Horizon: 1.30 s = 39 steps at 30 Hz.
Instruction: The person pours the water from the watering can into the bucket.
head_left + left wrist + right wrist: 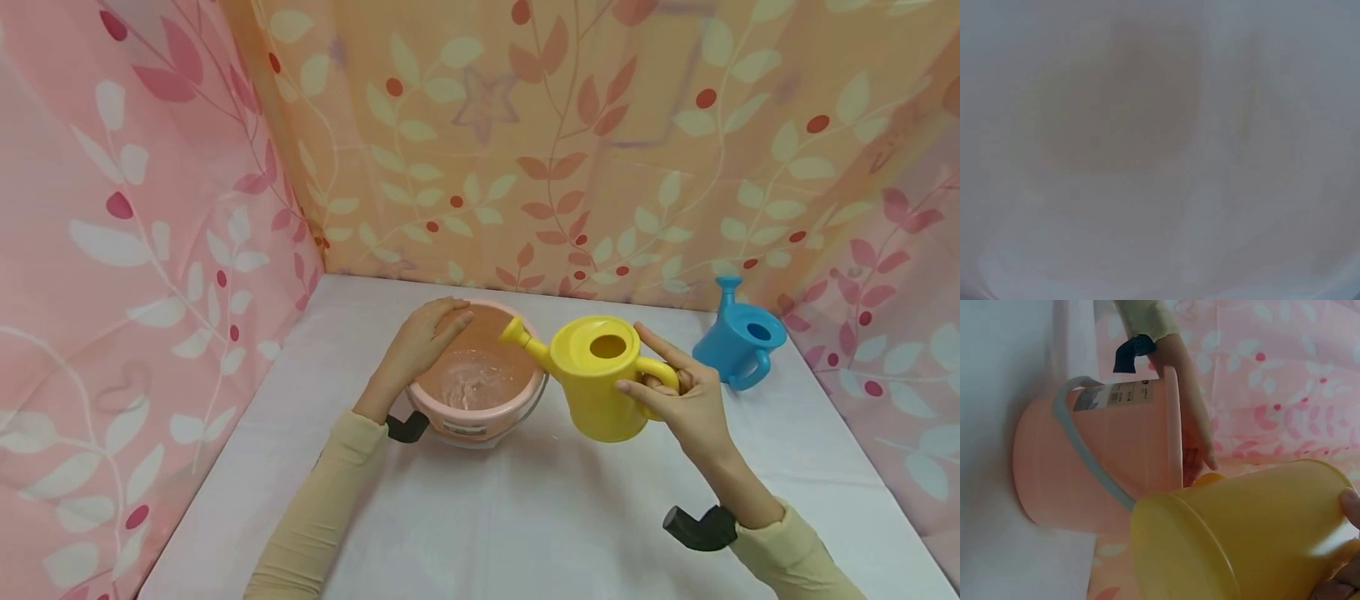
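While left hand [423, 342] rests flat on bucket [480, 417] rim, right hand [678, 400] grips tilted yellow can [600, 392] by handle.

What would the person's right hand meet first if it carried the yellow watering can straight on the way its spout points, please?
Probably the pink bucket: the yellow watering can, held by the right hand, points its spout over the near rim. Beyond lies the left hand on the far rim, though depth is unclear.
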Each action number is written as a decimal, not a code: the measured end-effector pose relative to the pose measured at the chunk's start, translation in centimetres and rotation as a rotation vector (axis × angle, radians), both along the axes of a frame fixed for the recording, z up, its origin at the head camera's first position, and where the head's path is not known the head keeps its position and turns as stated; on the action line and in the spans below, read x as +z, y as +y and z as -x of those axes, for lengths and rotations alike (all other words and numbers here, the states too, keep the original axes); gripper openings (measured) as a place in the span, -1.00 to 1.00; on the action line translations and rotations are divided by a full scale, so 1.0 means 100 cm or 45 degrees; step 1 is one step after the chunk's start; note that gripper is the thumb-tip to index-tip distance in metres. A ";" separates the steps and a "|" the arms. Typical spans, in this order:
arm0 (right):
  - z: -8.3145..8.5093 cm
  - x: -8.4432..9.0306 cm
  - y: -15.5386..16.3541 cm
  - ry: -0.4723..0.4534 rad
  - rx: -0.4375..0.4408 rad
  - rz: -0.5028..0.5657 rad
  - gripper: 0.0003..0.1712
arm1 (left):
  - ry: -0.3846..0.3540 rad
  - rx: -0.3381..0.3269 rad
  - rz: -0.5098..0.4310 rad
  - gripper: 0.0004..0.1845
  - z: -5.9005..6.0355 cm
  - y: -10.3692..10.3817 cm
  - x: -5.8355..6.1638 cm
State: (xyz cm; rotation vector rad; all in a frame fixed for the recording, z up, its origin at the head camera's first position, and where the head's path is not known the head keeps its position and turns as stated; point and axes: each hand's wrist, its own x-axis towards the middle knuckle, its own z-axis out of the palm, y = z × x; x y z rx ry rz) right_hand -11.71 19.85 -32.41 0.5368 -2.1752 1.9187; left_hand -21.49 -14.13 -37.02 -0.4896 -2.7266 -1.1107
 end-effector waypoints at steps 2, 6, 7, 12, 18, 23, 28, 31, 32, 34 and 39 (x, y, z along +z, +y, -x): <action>0.000 0.000 -0.001 -0.002 -0.003 -0.013 -0.20 | 0.004 -0.002 -0.004 -0.37 0.000 0.000 0.000; 0.000 0.002 -0.002 -0.003 -0.010 -0.031 -0.21 | 0.010 -0.011 -0.009 -0.38 0.000 0.000 0.000; 0.000 0.002 -0.002 -0.004 -0.012 -0.037 -0.21 | 0.011 -0.011 -0.010 -0.38 0.000 0.000 0.000; 0.000 0.003 -0.002 -0.014 -0.013 -0.054 -0.22 | 0.018 -0.012 -0.006 -0.36 0.000 0.000 0.000; 0.001 0.003 -0.002 -0.023 -0.011 -0.069 -0.22 | 0.012 -0.009 -0.018 -0.35 0.000 0.000 0.000; 0.002 0.004 -0.002 -0.018 -0.009 -0.093 -0.23 | 0.008 -0.005 -0.019 -0.34 -0.001 0.000 0.000; 0.006 0.006 0.000 -0.014 0.017 -0.117 -0.24 | -0.005 0.000 -0.002 -0.34 0.000 0.000 0.000; 0.008 0.008 0.001 -0.021 0.024 -0.135 -0.24 | -0.003 -0.005 0.000 -0.34 0.000 0.000 0.000; 0.008 0.008 0.002 -0.028 0.021 -0.146 -0.24 | -0.003 -0.006 -0.004 -0.34 0.001 0.000 0.000; 0.008 0.010 0.002 -0.049 0.009 -0.178 -0.24 | -0.003 -0.008 -0.009 -0.35 0.001 0.000 0.000; 0.009 0.015 0.001 -0.099 -0.024 -0.288 -0.22 | -0.010 -0.008 -0.016 -0.35 0.000 0.000 0.001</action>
